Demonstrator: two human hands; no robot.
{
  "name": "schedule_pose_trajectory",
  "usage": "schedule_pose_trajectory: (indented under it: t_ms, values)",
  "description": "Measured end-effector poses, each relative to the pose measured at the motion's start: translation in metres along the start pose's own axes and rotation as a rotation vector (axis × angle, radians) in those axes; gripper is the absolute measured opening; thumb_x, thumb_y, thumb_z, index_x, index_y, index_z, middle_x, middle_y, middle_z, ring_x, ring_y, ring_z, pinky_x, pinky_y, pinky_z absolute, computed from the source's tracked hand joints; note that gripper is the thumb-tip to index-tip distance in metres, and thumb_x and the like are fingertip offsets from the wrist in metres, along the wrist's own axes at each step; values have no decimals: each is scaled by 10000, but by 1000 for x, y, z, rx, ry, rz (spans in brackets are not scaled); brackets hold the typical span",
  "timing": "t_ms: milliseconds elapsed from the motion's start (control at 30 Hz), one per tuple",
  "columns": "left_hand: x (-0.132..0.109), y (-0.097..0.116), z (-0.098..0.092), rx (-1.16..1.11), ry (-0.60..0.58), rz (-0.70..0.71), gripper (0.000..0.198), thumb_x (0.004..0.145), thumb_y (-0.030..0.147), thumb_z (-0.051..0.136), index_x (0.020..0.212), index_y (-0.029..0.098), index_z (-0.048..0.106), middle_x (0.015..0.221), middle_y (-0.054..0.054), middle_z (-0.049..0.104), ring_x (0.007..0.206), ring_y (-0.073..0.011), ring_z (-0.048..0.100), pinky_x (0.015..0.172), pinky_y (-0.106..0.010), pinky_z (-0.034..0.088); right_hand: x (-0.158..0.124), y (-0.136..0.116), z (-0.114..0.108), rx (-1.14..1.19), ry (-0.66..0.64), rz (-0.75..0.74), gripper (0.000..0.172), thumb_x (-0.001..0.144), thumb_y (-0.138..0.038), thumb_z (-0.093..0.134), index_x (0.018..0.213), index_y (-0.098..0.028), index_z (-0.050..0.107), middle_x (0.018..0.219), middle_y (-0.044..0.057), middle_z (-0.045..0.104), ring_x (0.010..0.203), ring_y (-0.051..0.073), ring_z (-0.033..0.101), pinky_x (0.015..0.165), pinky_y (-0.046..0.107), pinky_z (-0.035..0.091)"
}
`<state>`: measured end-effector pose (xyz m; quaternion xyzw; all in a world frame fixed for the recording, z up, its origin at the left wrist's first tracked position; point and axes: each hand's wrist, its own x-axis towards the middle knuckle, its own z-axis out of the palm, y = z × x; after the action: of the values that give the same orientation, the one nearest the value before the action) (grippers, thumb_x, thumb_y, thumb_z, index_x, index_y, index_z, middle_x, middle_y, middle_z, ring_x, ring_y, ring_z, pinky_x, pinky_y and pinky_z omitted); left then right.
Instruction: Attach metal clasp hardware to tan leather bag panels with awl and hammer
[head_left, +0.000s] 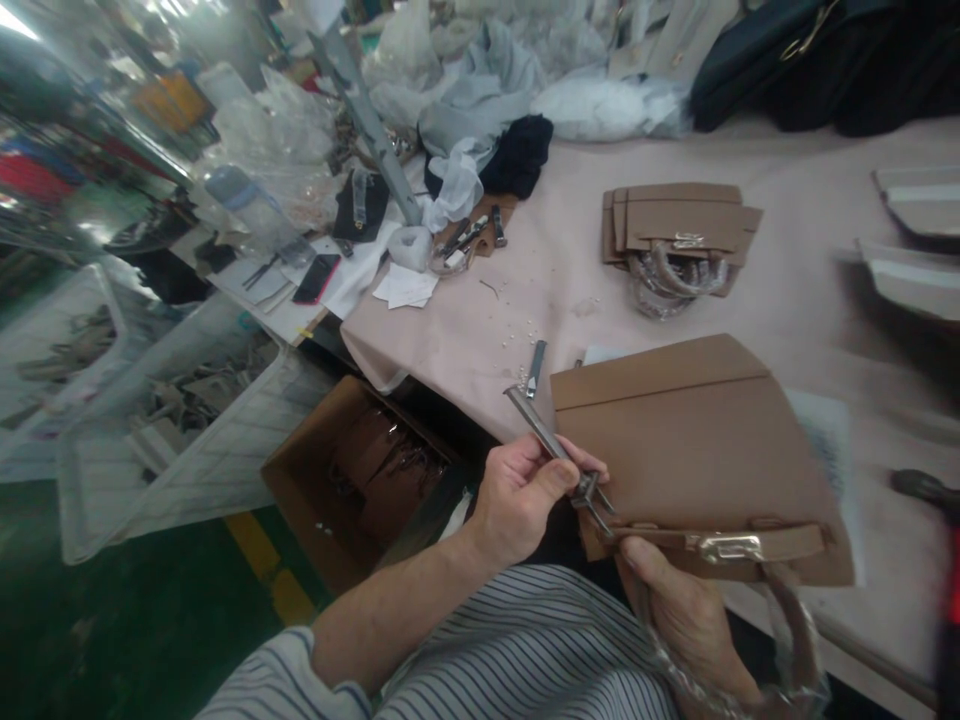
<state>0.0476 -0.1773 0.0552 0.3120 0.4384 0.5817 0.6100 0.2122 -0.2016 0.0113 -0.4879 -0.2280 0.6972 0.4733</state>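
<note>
My left hand [517, 500] is closed round a slim metal tool [551, 436] with a long flat bar and two thin prongs. The prongs point at the left end of a strap on a brown leather bag panel [667, 430]; whether they touch it I cannot tell. With the thumb on top, my right hand [686, 610] grips the panel's near edge. A metal clasp [727, 547] sits on the strap. A plastic-wrapped handle [796, 625] hangs from that edge, over my right wrist. The fingers under the panel are hidden.
Stacked brown panels [679, 215] with wrapped handles lie farther back. A small metal tool [536, 368] and white bits lie left of the panel. A cardboard box [300, 475] stands below the table's left edge, beside white bins [195, 450]. A phone [316, 279] lies on the side table.
</note>
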Motion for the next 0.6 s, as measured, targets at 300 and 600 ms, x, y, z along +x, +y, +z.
schedule_pose_trajectory:
  t_ms: [300,600]
  values:
    - [2,0,-2,59,-36,58,346,874,451,764,946,115,718,938,-121,781,887,-235,746,861,-350,600,5,4,-2,5,11,-5,653,641,-399,905,1246,-289,686,1199,47,723,1250,308,587,1176,536,381]
    - [5,2,1,351,-54,183,317,943,430,657,989,123,719,957,-123,768,848,-207,713,784,-295,585,12,4,-2,-26,17,-74,525,706,-364,872,1199,-264,722,1202,54,729,1209,296,619,1179,529,378]
